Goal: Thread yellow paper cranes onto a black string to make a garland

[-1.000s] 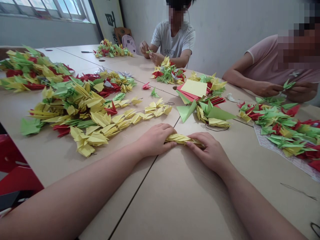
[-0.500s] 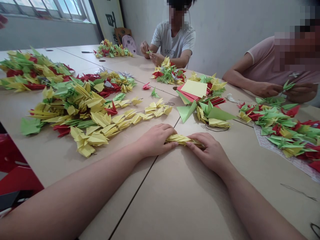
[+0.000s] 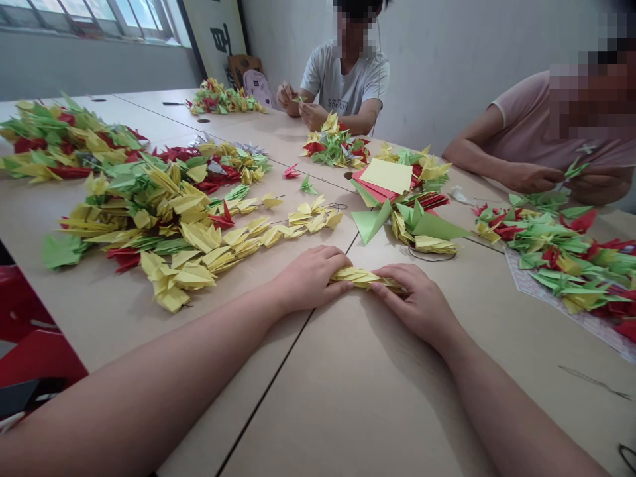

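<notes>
A row of yellow origami cranes [image 3: 358, 277], pressed close together, lies on the table between my hands. My left hand [image 3: 318, 278] wraps its left end, thumb in front and fingers behind. My right hand [image 3: 415, 291] grips the other end in the same way. Parts of the row are hidden under my fingers. To the left, a string of yellow cranes [image 3: 248, 244] runs out from a large heap of yellow, green and red ones [image 3: 144, 192]. Beyond my right hand lie yellow cranes with a dark thread [image 3: 432, 245] and green folded papers [image 3: 440, 226].
A stack of paper squares [image 3: 387, 176] stands mid-table. More crane heaps lie at the far left [image 3: 54, 136] and on the right [image 3: 561, 248]. Two people sit across the table, each handling green folded paper. A loose thread [image 3: 593, 381] lies at the right.
My hands and the yellow row have stayed in place. A hand at the upper left edge has gone out of view.
</notes>
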A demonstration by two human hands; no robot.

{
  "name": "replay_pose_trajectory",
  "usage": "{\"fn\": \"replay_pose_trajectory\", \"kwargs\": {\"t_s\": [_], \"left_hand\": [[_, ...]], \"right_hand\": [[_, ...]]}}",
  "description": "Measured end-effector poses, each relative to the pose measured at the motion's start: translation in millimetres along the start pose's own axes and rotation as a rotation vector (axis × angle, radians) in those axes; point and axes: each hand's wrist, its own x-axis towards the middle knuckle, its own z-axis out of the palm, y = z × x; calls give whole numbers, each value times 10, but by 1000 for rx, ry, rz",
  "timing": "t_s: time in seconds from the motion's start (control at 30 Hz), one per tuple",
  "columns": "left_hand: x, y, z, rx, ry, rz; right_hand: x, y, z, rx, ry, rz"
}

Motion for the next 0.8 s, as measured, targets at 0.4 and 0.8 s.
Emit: {"fn": "replay_pose_trajectory", "kwargs": {"t_s": [0.4, 0.8], "left_hand": [[-13, 56, 0, -6, -8, 19], [-37, 98, -33, 7, -26, 61]], "right_hand": [[-10, -21, -6, 46, -20, -20], [-27, -72, -33, 159, -76, -46]]}}
